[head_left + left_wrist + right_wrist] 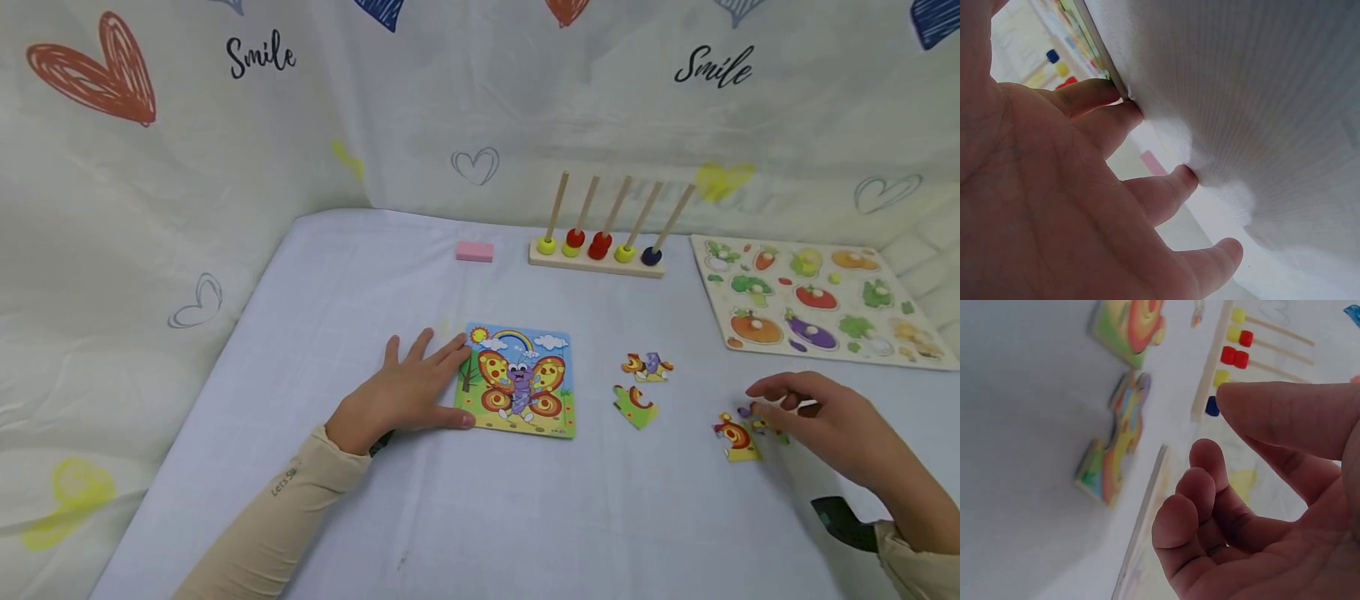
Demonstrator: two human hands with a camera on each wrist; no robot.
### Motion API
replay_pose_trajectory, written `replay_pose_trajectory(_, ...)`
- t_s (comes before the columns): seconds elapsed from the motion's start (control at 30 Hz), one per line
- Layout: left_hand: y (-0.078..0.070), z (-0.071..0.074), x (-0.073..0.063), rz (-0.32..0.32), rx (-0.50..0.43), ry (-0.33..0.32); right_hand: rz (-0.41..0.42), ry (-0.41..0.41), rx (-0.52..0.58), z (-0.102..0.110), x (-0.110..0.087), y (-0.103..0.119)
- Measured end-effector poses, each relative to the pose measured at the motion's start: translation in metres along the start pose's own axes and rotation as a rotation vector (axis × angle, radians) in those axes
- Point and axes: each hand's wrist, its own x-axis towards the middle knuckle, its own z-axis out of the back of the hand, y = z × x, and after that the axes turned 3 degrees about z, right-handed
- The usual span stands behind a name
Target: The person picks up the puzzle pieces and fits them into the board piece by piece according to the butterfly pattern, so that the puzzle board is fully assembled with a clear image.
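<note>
Touching the square multicoloured butterfly puzzle (517,381) on white cloth (510,517), the left hand (408,389) lies spread; the right hand (836,421), loosely bent, holding nothing, is near small multicoloured jigsaw pieces (738,442).

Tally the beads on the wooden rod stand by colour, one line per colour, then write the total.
Yellow beads: 3
Red beads: 3
Dark blue bead: 1
Total: 7
</note>
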Motion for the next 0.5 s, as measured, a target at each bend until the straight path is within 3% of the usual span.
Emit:
replay_pose_trajectory(0.23, -0.001, 0.001, -0.001, -0.001, -0.002, 0.001, 0.037, 0.077, -0.049, -0.003, -0.003, -0.011)
replay_pose_trajectory(0.5, 0.000, 0.000, 0.000, -0.005, 0.002, -0.002, 0.076, 0.082, -0.042, -0.008, -0.003, -0.016)
